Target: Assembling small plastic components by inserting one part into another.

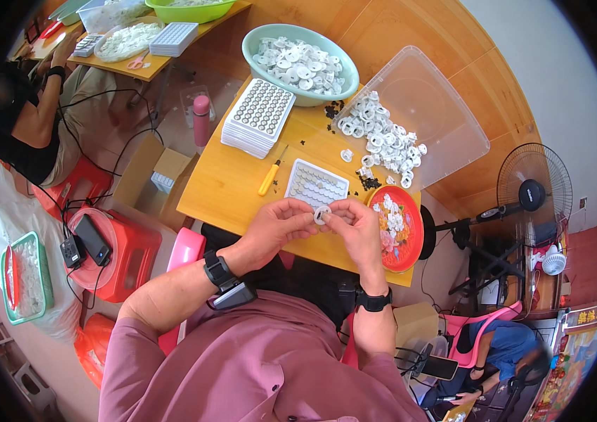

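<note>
Between the fingertips of both my hands is a small round white plastic part (321, 214) with a dark spot or slot in its middle. My left hand (286, 224) pinches it from the left, and my right hand (356, 228) grips its right side with thumb and fingers. Just beyond my hands lies a shallow white tray (317, 184) with rows of small cells. A yellow-handled screwdriver (269, 177) rests on the table to the left of that tray. Nearest to my right hand is a round red floral tray (411, 257) with small white pieces on it.
On the wooden table (217, 172) stand a stack of trays holding round metallic discs (260, 109) and a pale green basin (248, 53) of white parts. A clear bin (456, 133) spills similar parts near small black pieces (367, 183). Other people sit far left and lower right; a fan (534, 186) stands right.
</note>
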The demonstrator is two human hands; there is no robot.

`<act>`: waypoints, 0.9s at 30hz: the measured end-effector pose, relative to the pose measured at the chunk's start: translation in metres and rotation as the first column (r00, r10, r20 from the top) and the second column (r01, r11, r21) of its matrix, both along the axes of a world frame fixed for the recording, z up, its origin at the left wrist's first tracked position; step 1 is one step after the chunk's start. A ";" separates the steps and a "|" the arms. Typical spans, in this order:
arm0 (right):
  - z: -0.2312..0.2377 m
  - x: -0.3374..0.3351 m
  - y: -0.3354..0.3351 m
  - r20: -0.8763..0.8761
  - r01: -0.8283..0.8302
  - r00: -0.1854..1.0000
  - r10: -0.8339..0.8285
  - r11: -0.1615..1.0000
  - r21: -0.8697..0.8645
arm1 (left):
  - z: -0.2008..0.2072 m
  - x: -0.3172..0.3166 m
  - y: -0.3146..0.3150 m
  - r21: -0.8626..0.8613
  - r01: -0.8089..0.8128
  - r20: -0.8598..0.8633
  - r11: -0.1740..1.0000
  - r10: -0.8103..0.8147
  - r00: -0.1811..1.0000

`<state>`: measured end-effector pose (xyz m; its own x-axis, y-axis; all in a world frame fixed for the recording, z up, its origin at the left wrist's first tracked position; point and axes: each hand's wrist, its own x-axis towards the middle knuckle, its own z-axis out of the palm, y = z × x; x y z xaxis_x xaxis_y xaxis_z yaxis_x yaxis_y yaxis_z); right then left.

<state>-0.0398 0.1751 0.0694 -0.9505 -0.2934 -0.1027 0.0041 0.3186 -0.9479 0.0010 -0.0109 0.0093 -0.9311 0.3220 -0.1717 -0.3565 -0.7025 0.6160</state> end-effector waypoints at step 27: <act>-0.028 -0.061 -0.004 -0.695 0.305 0.684 0.220 0.780 0.547 | 0.001 0.000 0.006 0.045 -0.043 0.090 0.998 0.039 0.995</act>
<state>-0.1004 0.1715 0.0419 -0.8079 -0.3777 0.4523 -0.5280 0.8047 -0.2713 0.0008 -0.0051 0.0102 -0.9255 0.2934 -0.2396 -0.3784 -0.7452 0.5491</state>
